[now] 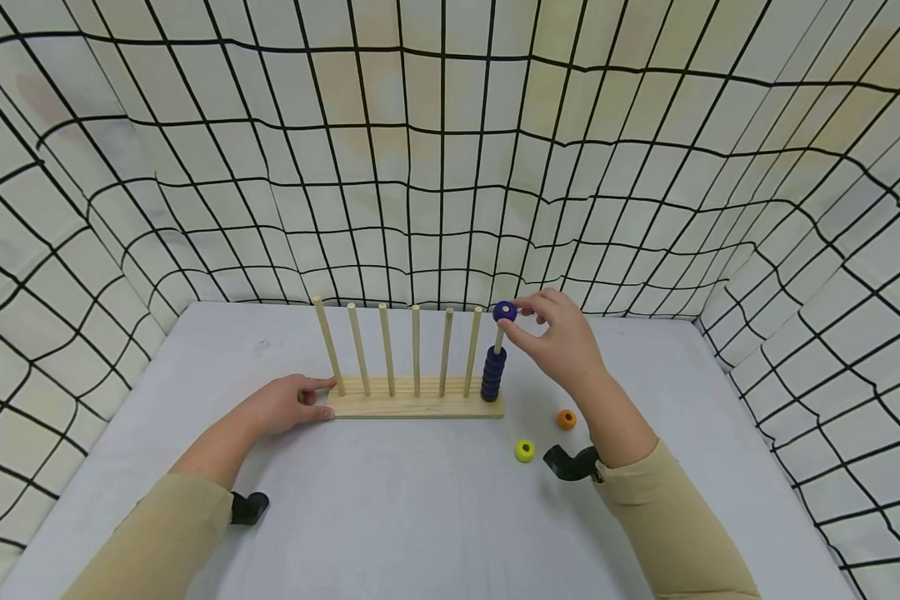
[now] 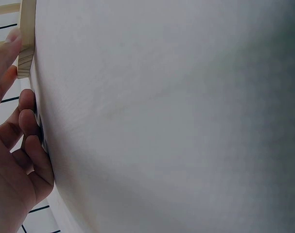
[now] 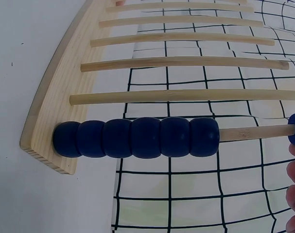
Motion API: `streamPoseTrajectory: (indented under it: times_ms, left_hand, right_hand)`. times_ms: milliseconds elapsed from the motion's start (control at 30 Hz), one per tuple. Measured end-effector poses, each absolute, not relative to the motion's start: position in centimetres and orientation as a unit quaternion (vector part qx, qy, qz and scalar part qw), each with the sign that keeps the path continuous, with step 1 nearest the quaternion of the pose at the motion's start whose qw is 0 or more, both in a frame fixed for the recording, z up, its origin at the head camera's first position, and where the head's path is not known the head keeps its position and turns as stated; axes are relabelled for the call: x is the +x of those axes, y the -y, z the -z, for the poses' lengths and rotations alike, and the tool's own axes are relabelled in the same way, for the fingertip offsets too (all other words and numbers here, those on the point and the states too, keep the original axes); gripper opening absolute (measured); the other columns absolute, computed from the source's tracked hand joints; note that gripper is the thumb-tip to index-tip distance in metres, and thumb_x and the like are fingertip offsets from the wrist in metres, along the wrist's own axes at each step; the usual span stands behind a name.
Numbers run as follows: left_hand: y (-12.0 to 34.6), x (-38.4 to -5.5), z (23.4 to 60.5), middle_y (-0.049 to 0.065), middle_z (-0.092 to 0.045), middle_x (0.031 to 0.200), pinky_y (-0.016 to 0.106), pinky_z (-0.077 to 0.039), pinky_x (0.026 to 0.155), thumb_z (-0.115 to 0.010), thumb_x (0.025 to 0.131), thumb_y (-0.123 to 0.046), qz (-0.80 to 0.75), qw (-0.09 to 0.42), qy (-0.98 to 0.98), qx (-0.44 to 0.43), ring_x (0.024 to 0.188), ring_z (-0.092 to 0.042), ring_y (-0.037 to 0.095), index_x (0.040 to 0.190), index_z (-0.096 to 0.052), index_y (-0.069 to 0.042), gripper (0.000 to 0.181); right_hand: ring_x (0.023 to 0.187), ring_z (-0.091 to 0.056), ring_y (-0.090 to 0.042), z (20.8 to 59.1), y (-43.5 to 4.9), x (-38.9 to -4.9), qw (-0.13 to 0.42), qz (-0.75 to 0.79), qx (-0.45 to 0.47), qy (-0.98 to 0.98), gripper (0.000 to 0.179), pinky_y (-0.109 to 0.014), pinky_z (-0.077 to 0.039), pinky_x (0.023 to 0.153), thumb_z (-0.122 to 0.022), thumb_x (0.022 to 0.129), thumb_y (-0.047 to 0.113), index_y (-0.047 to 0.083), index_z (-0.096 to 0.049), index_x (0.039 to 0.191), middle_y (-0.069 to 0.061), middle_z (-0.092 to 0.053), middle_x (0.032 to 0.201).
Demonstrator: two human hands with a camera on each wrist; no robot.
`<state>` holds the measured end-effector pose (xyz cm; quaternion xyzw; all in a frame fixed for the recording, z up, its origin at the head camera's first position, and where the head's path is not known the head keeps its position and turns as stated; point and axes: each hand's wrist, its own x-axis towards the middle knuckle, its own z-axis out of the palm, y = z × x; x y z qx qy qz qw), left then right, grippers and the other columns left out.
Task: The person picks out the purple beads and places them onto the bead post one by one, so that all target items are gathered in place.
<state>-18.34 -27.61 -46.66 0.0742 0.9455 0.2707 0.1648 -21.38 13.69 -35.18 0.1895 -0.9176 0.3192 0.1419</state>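
A wooden pegboard (image 1: 412, 406) with a row of upright pegs stands on the table. At its left end my left hand (image 1: 288, 404) grips the base, thumb at the front edge and index finger behind; the left wrist view shows the base's corner (image 2: 26, 60) between them. My right hand (image 1: 566, 337) pinches a dark blue bead (image 1: 505, 311) at the top of the rightmost peg, whose pale tip shows in the bead's hole. Lower on that peg sits a stack of several dark blue beads (image 3: 137, 138), with bare peg between the stack and the held bead.
A yellow-green bead (image 1: 524, 451) and an orange bead (image 1: 566, 419) lie on the white table (image 1: 420, 517), near my right forearm. The other pegs (image 1: 416, 350) carry no beads. Black netting (image 1: 442, 183) over pale walls rises behind the table and at both sides.
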Motion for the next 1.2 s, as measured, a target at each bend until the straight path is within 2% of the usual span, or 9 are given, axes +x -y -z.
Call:
streamPoseTrajectory:
  times_ms: [1200]
  left_hand:
    - [27.92,-18.53,46.95,0.003,-0.051,0.086,0.033,-0.037,0.065,-0.075,0.087,-0.043,-0.271,0.166,-0.945,0.074,0.074,-0.044,0.018,0.143,-0.054,-0.009,0.069]
  right_hand:
    - [0.094,-0.053,-0.021,35.43,-13.76,-21.38,0.160,-0.298,0.195,0.921,0.037,-0.038,-0.045,0.077,-0.071,0.091,0.042,0.014,-0.073,0.115,-0.001,-0.063,0.107]
